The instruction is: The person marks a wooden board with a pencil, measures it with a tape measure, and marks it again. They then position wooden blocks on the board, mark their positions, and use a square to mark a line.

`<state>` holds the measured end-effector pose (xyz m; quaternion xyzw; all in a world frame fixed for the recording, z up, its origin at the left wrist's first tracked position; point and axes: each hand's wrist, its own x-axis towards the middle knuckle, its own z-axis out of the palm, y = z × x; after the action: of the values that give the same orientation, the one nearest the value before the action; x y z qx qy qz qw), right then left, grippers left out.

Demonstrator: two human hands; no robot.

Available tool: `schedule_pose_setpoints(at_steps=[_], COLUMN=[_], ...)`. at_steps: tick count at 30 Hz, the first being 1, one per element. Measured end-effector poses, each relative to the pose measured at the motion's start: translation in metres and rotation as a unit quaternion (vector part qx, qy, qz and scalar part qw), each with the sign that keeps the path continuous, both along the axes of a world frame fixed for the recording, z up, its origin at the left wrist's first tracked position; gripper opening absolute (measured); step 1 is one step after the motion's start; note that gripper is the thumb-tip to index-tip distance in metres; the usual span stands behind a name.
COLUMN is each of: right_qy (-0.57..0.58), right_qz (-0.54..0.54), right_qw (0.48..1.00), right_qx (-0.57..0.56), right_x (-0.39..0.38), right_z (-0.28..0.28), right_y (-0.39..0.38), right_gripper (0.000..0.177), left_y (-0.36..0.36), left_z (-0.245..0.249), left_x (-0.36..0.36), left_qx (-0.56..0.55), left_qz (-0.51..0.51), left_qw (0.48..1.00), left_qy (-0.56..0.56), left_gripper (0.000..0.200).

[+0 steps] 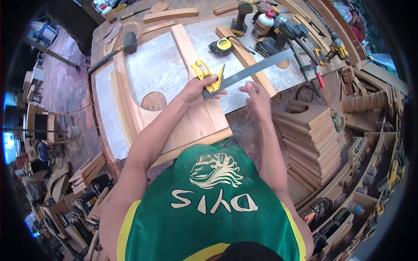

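My left hand (198, 91) is closed around the yellow head of a combination square (257, 68), above the workbench. Its steel blade points up and to the right. Below the square lies a shaped wooden panel (198, 126) with a long narrow arm running away from me. My right hand (257, 101) is to the right of the square, apart from its blade. Its fingers are curled in, and whether anything small is between them cannot be made out. Beyond the blade, a yellow and black tape measure (220, 46) rests on the bench near a wooden strip (248, 61).
A mallet (129, 42) lies at the bench's left. Far right are a glue bottle (263, 24), a drill (241, 18), another cordless tool (289, 28) and a red-handled clamp (320, 78). Stacked cut boards (307, 139) stand on my right, beside tool shelves (361, 174).
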<state>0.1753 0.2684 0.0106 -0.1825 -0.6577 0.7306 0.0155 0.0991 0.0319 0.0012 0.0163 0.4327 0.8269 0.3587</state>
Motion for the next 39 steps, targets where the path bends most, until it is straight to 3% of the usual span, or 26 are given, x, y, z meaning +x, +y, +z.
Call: schedule_pose_setpoints(at_steps=[1, 3, 5, 6, 9, 12, 15, 16, 19, 20, 24, 26, 32, 34, 36, 39], right_qy=[-0.017, 0.008, -0.009, -0.017, -0.08, -0.083, -0.096, -0.105, -0.125, -0.126, -0.146, -0.133, -0.106, -0.113, -0.065, -0.081], right_qz=[0.004, 0.037, -0.007, -0.029, -0.09, -0.062, -0.041, -0.035, -0.019, -0.015, -0.008, 0.011, -0.005, 0.012, 0.012, -0.018], right_qw=[0.997, 0.98, 0.978, 0.975, 0.983, 0.993, 0.991, 0.989, 0.986, 0.988, 0.989, 0.99, 0.994, 0.989, 0.985, 0.992], right_qx=[-0.079, -0.194, -0.21, -0.218, -0.138, -0.057, -0.08, -0.097, -0.112, -0.09, -0.018, -0.044, 0.018, 0.096, 0.161, 0.099], right_x=[-0.001, -0.017, -0.03, -0.037, -0.061, -0.079, -0.085, -0.088, -0.089, -0.091, -0.08, -0.077, -0.079, -0.077, -0.08, -0.076], right_z=[0.011, -0.023, -0.036, -0.04, -0.057, -0.075, -0.076, -0.08, -0.088, -0.089, -0.063, -0.079, -0.084, -0.061, -0.077, -0.068], right_y=[-0.013, -0.014, -0.015, -0.014, -0.01, -0.007, -0.012, -0.012, -0.012, -0.011, -0.027, -0.019, 0.004, 0.013, 0.043, 0.058], right_gripper=[0.045, 0.031, 0.025, 0.022, 0.021, 0.02, 0.02, 0.02, 0.02, 0.02, 0.024, 0.023, 0.038, 0.049, 0.053, 0.063], left_y=[0.004, 0.01, 0.009, 0.005, -0.013, -0.02, -0.001, 0.006, 0.024, 0.026, 0.027, 0.022, 0.028, 0.031, 0.033, 0.036], left_z=[-0.007, -0.017, -0.022, -0.017, 0.016, 0.013, 0.006, 0.006, -0.006, -0.01, -0.011, -0.006, -0.011, -0.013, -0.014, -0.014], left_x=[0.003, 0.0, -0.008, -0.016, -0.032, -0.057, -0.079, -0.082, -0.092, -0.096, -0.111, -0.11, -0.11, -0.109, -0.107, -0.108], left_qx=[-0.004, -0.066, -0.161, -0.351, -0.544, -0.501, -0.474, -0.497, -0.523, -0.509, -0.498, -0.504, -0.457, -0.446, -0.448, -0.458], left_qz=[-0.009, -0.031, -0.042, -0.066, 0.003, 0.047, -0.11, -0.152, -0.256, -0.274, -0.333, -0.348, -0.29, -0.281, -0.279, -0.286], left_qw=[1.0, 0.997, 0.986, 0.925, 0.792, 0.672, 0.641, 0.618, 0.572, 0.626, 0.62, 0.605, 0.669, 0.667, 0.656, 0.638], left_qy=[-0.012, -0.029, -0.024, 0.133, 0.278, 0.544, 0.594, 0.59, 0.578, 0.523, 0.506, 0.51, 0.51, 0.527, 0.539, 0.548], left_gripper=[0.042, 0.046, 0.048, 0.053, 0.051, 0.058, 0.063, 0.074, 0.082, 0.089, 0.092, 0.094, 0.096, 0.096, 0.095, 0.094])
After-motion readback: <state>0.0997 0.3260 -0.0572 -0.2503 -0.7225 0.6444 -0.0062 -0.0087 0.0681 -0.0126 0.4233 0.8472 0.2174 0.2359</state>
